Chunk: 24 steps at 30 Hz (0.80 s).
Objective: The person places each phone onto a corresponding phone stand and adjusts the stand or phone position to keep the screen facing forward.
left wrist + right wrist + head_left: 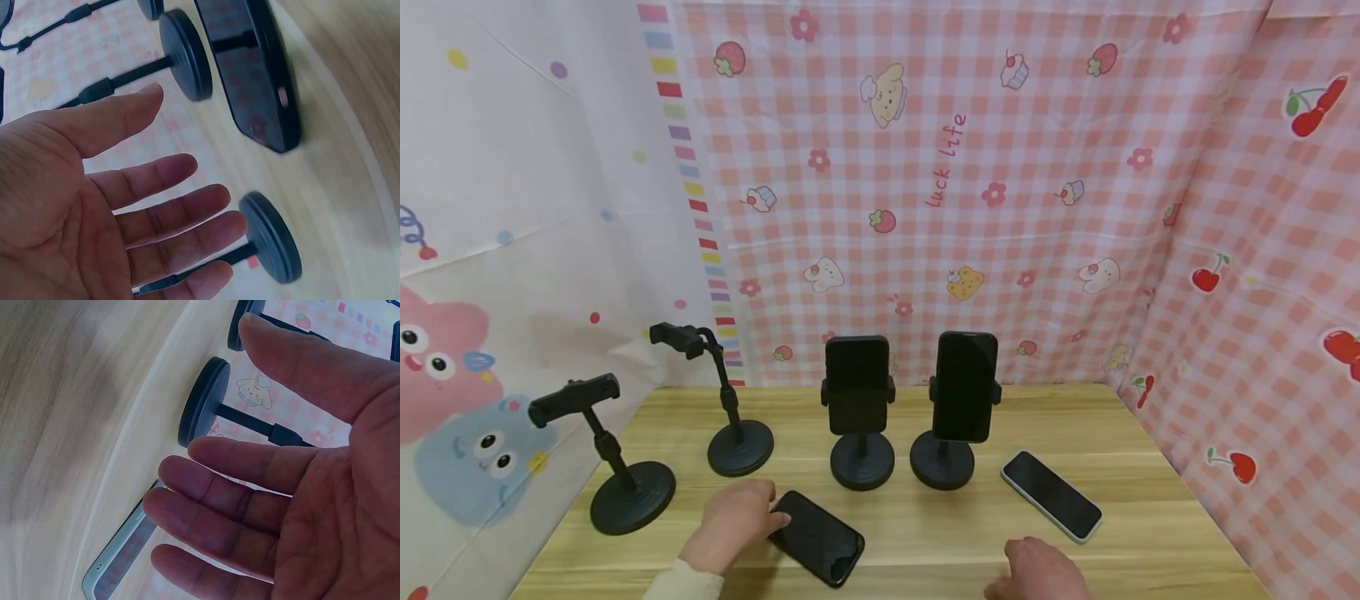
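Observation:
My left hand [736,520] is at the left end of a black smartphone [822,540] lying on the table, overlapping its corner in the head view. In the left wrist view its fingers are loosely bent and spread, with nothing between them, and the phone [250,81] shows beyond the thumb. At the front edge of the head view is my right hand [1037,572], its fingers relaxed and holding nothing. Nearest to it lies a smartphone with a pale edge [1052,497], screen up and slanted. Part of that phone [122,559] shows behind the right fingers in the right wrist view.
Two black phone stands [862,462] [942,463] at the back hold upright dark phones [857,385] [966,387]. Two more stands, one nearer [632,498] and one farther [741,448], are at the left with bare clamps. Patterned cloth [925,242] hangs behind the wooden table [925,533].

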Each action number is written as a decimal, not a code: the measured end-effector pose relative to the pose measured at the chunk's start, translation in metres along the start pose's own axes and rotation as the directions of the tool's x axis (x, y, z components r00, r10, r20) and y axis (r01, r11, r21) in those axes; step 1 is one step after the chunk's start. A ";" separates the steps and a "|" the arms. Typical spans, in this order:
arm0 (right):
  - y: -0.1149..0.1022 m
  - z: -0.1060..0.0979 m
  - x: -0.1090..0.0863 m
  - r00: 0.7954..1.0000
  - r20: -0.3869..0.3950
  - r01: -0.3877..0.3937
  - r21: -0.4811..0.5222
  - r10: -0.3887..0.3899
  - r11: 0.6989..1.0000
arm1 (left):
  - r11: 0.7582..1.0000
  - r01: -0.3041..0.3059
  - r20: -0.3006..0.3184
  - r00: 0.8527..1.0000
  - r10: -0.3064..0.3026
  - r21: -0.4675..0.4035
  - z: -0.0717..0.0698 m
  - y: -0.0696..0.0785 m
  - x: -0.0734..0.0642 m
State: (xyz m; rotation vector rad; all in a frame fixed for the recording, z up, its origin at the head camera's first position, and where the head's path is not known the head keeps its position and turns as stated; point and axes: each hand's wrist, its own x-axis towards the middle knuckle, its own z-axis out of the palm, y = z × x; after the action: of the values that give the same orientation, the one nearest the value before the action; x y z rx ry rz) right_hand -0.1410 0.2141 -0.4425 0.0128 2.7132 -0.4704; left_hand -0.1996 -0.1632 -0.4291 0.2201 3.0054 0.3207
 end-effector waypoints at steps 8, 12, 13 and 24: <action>-0.003 -0.001 -0.001 1.000 0.010 -0.015 0.008 0.015 1.000 | 0.999 0.037 -0.022 0.999 -0.038 -0.033 -0.003 -0.019 0.007; -0.003 -0.001 -0.001 1.000 0.008 -0.024 0.012 0.024 1.000 | 0.998 0.052 -0.021 0.998 -0.053 -0.039 -0.004 -0.027 0.009; -0.003 -0.001 -0.001 1.000 0.003 -0.023 0.009 0.023 1.000 | 0.998 0.056 -0.021 0.998 -0.056 -0.035 -0.005 -0.028 0.010; -0.003 0.003 0.000 1.000 -0.005 -0.010 -0.002 0.010 1.000 | 0.994 0.104 0.003 0.995 -0.104 -0.018 -0.017 -0.046 0.016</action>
State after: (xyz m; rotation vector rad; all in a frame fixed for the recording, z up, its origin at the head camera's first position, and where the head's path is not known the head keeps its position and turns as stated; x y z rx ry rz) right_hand -0.1403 0.2102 -0.4445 0.0273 2.7173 -0.4645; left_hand -0.2234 -0.2087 -0.4245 0.0614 2.9968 0.3376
